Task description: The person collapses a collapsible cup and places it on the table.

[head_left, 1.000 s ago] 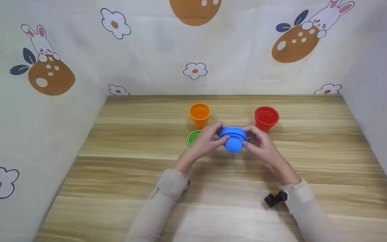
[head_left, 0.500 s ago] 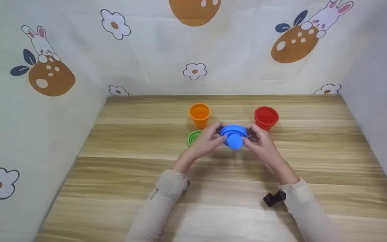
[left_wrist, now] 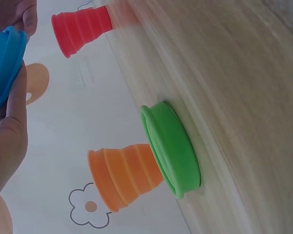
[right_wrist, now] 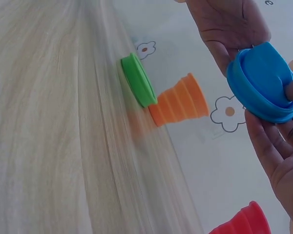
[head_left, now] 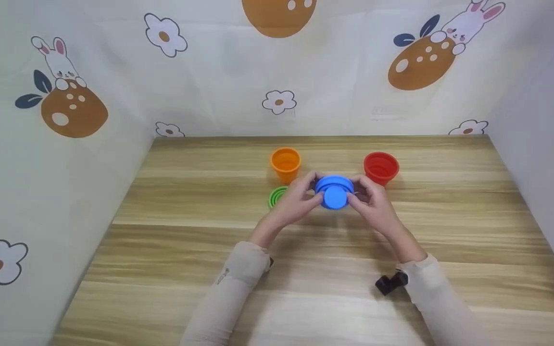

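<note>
Here I'm gripping the blue, round, silicone-looking cup [head_left: 335,196] in my left hand [head_left: 302,197] and right hand [head_left: 372,198] above the wood-grained counter [head_left: 161,269], apparently reshaping it, the next move probably calling for even pressure.

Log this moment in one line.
left hand: grips blue cup; right hand: grips blue cup; orange cup, red cup: upright on table; green cup: collapsed
</note>
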### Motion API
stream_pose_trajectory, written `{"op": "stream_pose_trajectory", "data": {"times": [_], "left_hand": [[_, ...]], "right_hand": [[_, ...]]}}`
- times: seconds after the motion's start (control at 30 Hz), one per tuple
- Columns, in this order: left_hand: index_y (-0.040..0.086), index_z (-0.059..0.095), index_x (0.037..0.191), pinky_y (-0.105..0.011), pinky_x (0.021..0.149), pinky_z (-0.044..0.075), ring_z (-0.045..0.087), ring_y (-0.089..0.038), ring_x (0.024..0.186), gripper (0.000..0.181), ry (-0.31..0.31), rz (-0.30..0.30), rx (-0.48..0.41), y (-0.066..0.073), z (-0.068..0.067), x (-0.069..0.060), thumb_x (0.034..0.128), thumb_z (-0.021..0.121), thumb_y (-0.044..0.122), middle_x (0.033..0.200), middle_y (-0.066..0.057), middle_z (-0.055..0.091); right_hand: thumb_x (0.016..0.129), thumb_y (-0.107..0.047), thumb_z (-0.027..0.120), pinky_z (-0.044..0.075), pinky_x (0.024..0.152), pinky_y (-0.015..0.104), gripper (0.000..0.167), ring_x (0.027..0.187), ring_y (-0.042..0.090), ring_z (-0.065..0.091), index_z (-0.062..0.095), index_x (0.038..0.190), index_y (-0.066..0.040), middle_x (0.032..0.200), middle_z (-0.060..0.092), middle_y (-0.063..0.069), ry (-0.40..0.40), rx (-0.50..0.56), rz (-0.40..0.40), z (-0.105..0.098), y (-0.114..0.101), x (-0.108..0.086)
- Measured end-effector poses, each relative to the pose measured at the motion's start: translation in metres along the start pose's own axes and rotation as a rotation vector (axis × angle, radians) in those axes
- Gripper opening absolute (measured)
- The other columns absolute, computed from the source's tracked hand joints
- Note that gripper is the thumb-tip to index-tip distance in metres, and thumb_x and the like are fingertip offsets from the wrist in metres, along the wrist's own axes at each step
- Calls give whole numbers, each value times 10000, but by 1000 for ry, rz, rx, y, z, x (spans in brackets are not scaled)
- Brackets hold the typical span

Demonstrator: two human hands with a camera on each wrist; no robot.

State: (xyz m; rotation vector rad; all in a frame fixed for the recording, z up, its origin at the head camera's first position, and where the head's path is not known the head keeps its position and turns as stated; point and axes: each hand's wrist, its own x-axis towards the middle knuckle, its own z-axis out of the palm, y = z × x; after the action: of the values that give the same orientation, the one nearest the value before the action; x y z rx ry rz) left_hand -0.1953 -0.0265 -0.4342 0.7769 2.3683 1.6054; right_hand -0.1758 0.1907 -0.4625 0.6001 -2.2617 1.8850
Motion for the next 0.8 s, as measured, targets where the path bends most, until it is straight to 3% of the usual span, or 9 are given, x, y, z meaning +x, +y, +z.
{"op": "stream_pose_trajectory", "data": {"times": [0.13, 0.3, 0.57, 0.8], "left_hand": [[25, 542, 1203, -384, 972, 559, 580, -218, 1062, 242, 21, 21, 27, 1, 0, 0, 965, 549, 68, 1151, -129, 610], [-5, 540, 1203, -327, 914, 575, 583, -234, 1051, 236, 48, 35, 60, 2, 1, 0, 972, 546, 46, 1150, -160, 600], [9, 527, 1246, -333, 903, 579, 587, -234, 1031, 263, 55, 0, 58, 3, 5, 2, 990, 540, 71, 1191, -148, 613], [8, 504, 1284, -377, 978, 562, 590, -249, 1106, 304, 39, -7, -3, 3, 6, 1, 992, 527, 88, 1252, -152, 604]], "right_hand": [[899, 106, 576, 538, 921, 167, 343, 1035, 50, 627, 499, 1230, 160, 1106, 658, -81, -68, 110, -18, -2, 2, -2], [863, 149, 579, 521, 961, 171, 451, 1079, 38, 603, 403, 1278, 174, 1146, 638, -117, -143, 158, -10, -2, 2, -3], [891, 117, 601, 541, 902, 198, 413, 1034, 90, 632, 449, 1275, 103, 1145, 651, -31, -44, 106, 79, 3, -2, -1], [880, 135, 595, 560, 879, 197, 395, 1004, 95, 657, 481, 1257, 102, 1188, 597, 78, 3, 51, 37, 5, -2, 2]]}}
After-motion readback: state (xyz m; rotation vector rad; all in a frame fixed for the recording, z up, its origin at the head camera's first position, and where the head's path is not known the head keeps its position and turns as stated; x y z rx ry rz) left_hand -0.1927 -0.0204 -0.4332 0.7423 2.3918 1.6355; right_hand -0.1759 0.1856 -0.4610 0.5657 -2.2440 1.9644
